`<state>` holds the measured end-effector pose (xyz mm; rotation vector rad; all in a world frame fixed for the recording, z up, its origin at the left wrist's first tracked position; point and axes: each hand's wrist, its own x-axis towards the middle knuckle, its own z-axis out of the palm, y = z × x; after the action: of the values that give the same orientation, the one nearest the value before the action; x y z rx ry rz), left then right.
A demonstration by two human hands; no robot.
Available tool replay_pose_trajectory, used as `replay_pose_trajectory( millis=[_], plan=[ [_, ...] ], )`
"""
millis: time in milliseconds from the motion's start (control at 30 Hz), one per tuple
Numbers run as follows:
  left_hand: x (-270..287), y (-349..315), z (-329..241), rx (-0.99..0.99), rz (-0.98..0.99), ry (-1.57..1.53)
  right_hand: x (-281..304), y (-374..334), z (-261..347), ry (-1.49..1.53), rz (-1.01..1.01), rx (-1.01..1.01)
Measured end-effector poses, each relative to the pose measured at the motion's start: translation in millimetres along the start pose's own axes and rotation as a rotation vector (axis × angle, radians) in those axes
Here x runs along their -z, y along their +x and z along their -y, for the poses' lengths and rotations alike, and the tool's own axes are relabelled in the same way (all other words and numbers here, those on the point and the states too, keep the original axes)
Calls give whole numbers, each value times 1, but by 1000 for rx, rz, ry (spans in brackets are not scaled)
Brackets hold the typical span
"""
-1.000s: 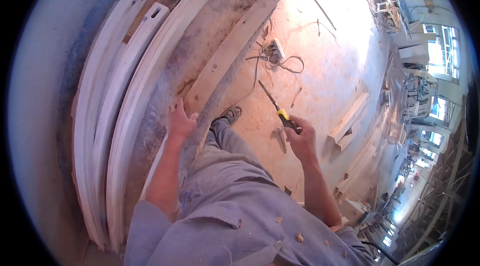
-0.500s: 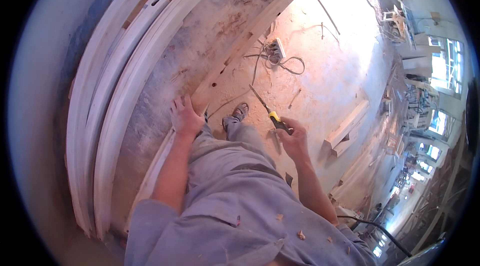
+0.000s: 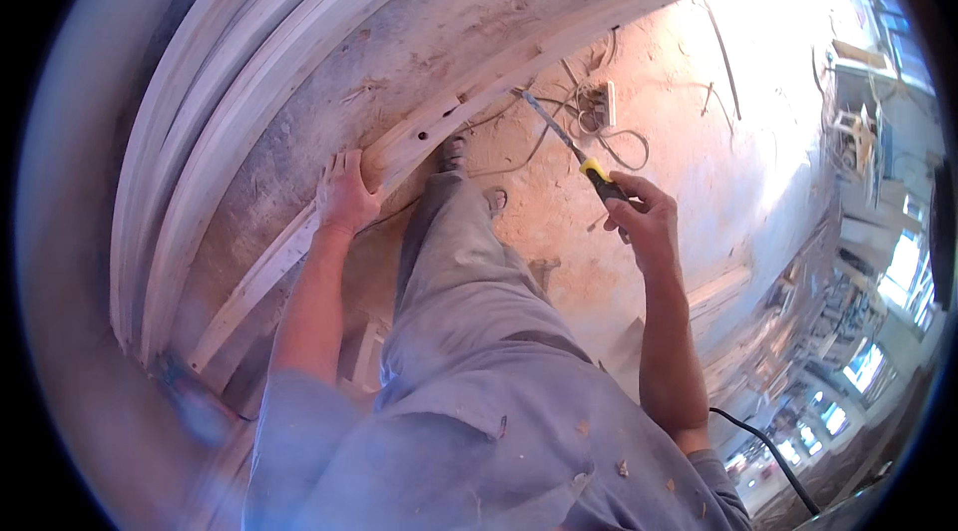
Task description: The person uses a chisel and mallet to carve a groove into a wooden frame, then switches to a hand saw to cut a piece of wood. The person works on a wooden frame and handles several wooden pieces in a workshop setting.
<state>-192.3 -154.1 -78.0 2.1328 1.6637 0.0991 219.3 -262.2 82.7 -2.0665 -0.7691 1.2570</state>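
Across the ten-to-one o'clock sector: one wooden beam [image 3: 529,57], long, pale, set slantwise, dark holes along its face.

At between nine and ten o'clock: left hand [image 3: 347,194], at the beam's near part, fingers a little parted against the timber; whether this grip clasps it, cannot tell. Whether the pale length below that hand belongs to the same beam, cannot tell.

At three o'clock: right hand [image 3: 644,222], grip closed about the yellow-and-black handle of a narrow-bladed hand tool [image 3: 559,130], chisel or file; blade pointing toward eleven, tip beside the beam's lower edge, contact uncertain.

At nine to eleven o'clock: three curved wooden rails [image 3: 228,132], whitish, side by side.

Between one and two o'clock: power strip [image 3: 607,104], with looped cord [image 3: 647,154], on a dusty floor [image 3: 699,162].

At four o'clock: black cable [image 3: 766,443].

At six o'clock: wearer's grey shirt [image 3: 449,471], wood shavings on it.
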Motion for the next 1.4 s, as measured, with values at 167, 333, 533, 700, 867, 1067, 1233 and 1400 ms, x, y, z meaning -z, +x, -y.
replay_pose_trajectory(
  millis=[167,333,533,700,867,1067,1233,1400],
  plan=[
    [-5,1,-9,6,-87,54,12,94,42,63,196,6],
    [-10,-2,3,28,-156,32,8,157,112,-258,413,70],
    [-3,1,-11,79,-90,52,49,205,111,-308,621,-67],
    [-8,-5,-30,247,-237,202,53,216,130,-377,658,-33],
    [-60,-26,-58,1138,-544,291,55,247,141,-494,791,-6],
    [-78,47,-71,1641,-402,-60,56,283,131,-549,979,107],
    [-99,50,-66,1642,-669,56,53,300,123,-493,1075,110],
    [-90,65,-73,1670,-800,-41,22,278,129,-526,1079,199]
  ],
)
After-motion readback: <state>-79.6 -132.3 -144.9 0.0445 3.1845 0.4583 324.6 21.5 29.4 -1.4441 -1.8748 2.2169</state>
